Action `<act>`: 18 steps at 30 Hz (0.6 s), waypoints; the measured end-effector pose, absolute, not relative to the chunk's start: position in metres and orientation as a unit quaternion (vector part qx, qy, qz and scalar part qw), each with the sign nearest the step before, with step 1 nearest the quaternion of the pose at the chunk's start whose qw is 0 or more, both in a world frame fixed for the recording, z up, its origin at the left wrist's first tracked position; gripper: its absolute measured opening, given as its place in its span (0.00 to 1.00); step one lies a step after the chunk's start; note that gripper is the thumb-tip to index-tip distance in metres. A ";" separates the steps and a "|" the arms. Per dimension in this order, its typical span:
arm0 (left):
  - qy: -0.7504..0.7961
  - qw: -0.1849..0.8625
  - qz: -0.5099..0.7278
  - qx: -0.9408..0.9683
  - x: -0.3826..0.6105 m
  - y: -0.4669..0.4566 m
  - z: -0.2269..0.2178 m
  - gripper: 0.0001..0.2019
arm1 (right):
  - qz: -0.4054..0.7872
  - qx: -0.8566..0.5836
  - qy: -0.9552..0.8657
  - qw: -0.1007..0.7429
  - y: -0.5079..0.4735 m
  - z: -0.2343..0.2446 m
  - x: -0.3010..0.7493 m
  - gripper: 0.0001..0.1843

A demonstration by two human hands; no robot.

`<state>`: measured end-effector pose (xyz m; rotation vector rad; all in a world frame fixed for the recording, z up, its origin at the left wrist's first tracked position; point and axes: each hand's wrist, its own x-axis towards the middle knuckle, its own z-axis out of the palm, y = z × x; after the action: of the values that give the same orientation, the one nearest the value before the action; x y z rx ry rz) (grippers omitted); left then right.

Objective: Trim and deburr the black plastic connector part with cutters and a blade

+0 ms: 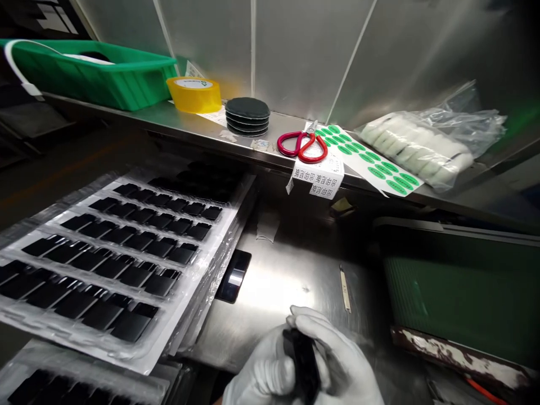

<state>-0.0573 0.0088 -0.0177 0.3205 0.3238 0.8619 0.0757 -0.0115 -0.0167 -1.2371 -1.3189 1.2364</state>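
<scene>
Both my hands wear white gloves and meet at the bottom centre over the steel bench [278, 281]. My left hand [261, 374] and my right hand [341, 360] together grip a small black flat part [304, 363], held edge-on between them. To the left, a stack of clear plastic trays [37, 320] holds rows of the same black parts [126, 247]. One more black part [234, 275] lies on the bench beside the trays.
A steel shelf at the back carries a green bin [97, 73], a yellow tape roll [194, 93], stacked black discs [247, 115], red scissors [301, 146], a green sticker sheet [371, 160] and a bag of white pads [417, 143]. A green conveyor belt [459, 292] runs on the right.
</scene>
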 end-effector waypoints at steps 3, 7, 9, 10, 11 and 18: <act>0.310 0.825 0.431 0.196 -0.060 0.014 -0.011 0.21 | 0.459 -0.492 -0.549 0.496 -0.010 -0.025 0.085 0.26; 0.434 0.768 0.386 0.270 -0.060 0.016 -0.005 0.17 | 0.478 -0.511 -0.498 0.512 -0.008 -0.019 0.090 0.12; 0.434 0.760 0.379 0.301 -0.055 0.016 -0.003 0.16 | 0.522 -0.537 -0.436 0.500 -0.008 -0.012 0.092 0.09; 0.436 0.750 0.384 0.315 -0.052 0.015 -0.002 0.15 | 0.541 -0.545 -0.420 0.483 -0.008 -0.009 0.093 0.10; 0.442 0.734 0.394 0.333 -0.049 0.015 -0.002 0.15 | 0.556 -0.553 -0.410 0.465 -0.008 -0.007 0.096 0.11; 0.476 0.602 0.451 0.456 -0.032 0.009 0.001 0.07 | 0.636 -0.533 -0.363 0.424 -0.004 0.000 0.112 0.12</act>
<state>-0.0324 0.0092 0.0010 1.0573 1.1032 1.0439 0.1121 -0.0038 -0.0003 -1.3325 -0.9078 1.5911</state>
